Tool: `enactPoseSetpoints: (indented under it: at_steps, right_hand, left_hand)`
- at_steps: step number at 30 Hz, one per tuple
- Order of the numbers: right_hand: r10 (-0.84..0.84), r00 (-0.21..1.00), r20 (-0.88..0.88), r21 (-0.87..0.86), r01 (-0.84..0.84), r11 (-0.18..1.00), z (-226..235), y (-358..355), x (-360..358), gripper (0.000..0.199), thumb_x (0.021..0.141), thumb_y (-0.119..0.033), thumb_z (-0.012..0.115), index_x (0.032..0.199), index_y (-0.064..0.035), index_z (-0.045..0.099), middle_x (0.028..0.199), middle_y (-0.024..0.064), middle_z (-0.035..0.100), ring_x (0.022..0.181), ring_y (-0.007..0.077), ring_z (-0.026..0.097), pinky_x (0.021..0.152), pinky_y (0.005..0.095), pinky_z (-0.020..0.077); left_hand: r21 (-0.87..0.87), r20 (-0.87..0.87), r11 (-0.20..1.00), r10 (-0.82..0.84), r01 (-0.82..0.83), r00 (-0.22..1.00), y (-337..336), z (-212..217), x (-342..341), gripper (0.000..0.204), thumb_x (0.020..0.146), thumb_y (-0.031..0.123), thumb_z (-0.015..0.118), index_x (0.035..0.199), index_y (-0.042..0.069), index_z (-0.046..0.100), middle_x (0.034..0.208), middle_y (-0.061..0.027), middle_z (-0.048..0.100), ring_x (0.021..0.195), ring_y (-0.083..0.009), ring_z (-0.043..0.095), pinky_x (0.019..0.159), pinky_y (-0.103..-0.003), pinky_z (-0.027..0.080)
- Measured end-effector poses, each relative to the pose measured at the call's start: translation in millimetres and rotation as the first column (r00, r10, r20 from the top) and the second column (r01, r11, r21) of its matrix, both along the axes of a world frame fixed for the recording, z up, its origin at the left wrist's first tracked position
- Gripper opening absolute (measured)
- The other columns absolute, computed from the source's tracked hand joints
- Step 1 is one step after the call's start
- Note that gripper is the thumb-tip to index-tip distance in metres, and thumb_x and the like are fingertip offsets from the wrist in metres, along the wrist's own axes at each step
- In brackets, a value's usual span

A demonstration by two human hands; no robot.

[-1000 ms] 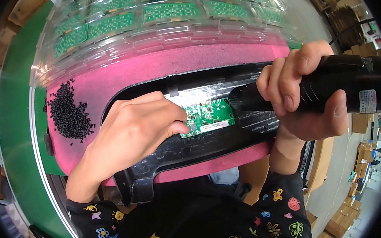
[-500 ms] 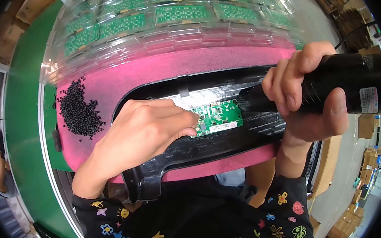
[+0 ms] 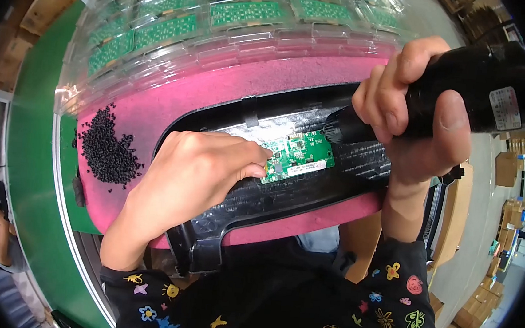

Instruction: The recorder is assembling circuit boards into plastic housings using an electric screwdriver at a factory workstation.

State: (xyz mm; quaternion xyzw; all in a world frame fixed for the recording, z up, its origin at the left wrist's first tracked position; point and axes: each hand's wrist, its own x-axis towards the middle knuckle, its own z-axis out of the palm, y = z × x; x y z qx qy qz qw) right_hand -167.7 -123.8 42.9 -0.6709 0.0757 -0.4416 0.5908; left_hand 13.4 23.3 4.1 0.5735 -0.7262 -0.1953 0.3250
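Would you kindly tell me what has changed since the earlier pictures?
The right hand has swung the rear of the black cylindrical handheld tool toward the picture's top; its nose stays at the right end of the green circuit board. Nothing was grasped or released. The left hand remains at the board's left end. The black plastic housing looks unmoved.

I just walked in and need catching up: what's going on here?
A person's left hand touches the left end of a green circuit board lying inside a black shell on a pink mat. Their right hand grips a black cylindrical tool, its tip by the board's upper right corner. Small black pieces lie heaped at left; clear trays of green boards sit beyond.
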Motion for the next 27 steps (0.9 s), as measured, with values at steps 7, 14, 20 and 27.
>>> enactPoseSetpoints:
  at_steps: [7,14,20,27]
  right_hand:
    - [-0.047,0.990,-0.130,0.038,0.052,0.998,7.1,5.1,4.6,0.035,0.089,-0.038,0.051,0.098,-0.0041,0.048,0.058,-0.0011,0.042,0.043,0.0078,0.034,0.046,0.0249,0.0308]
    - [0.048,0.997,0.059,0.152,-0.056,0.987,5.1,6.3,0.1,0.040,0.089,-0.043,0.053,0.099,-0.0040,0.050,0.059,-0.0024,0.044,0.044,0.0087,0.038,0.049,0.0257,0.0333]
    - [0.301,0.871,0.389,0.187,-0.394,0.900,33.2,22.3,-5.1,0.040,0.084,-0.040,0.063,0.101,-0.0076,0.047,0.063,-0.0041,0.052,0.048,0.0083,0.050,0.053,0.0263,0.0419]
    - [0.365,0.871,0.330,0.091,-0.414,0.906,42.3,22.0,5.7,0.041,0.084,-0.041,0.062,0.104,-0.0084,0.047,0.065,-0.0042,0.051,0.050,0.0082,0.049,0.057,0.0267,0.0420]
  left_hand:
    - [0.007,-0.027,1.000,-0.017,0.017,0.999,-0.5,1.0,0.5,0.013,0.079,0.012,0.071,0.085,0.001,0.068,0.083,-0.0087,0.071,0.071,-0.0288,0.068,0.063,-0.035,0.054]
    - [0.024,0.016,1.000,0.005,-0.005,1.000,1.0,-0.6,3.0,0.012,0.082,0.012,0.070,0.086,0.001,0.067,0.078,-0.0098,0.070,0.069,-0.0284,0.068,0.060,-0.035,0.053]
    - [-0.112,-0.128,0.994,-0.029,0.015,0.991,-2.2,2.3,-0.5,0.015,0.077,0.008,0.075,0.087,0.000,0.067,0.073,-0.0114,0.066,0.064,-0.0265,0.066,0.058,-0.032,0.051]
    - [-0.203,-0.224,0.976,0.036,-0.083,0.974,-0.4,9.2,0.5,0.015,0.076,0.007,0.076,0.086,-0.001,0.066,0.074,-0.0120,0.067,0.065,-0.0275,0.066,0.056,-0.034,0.052]
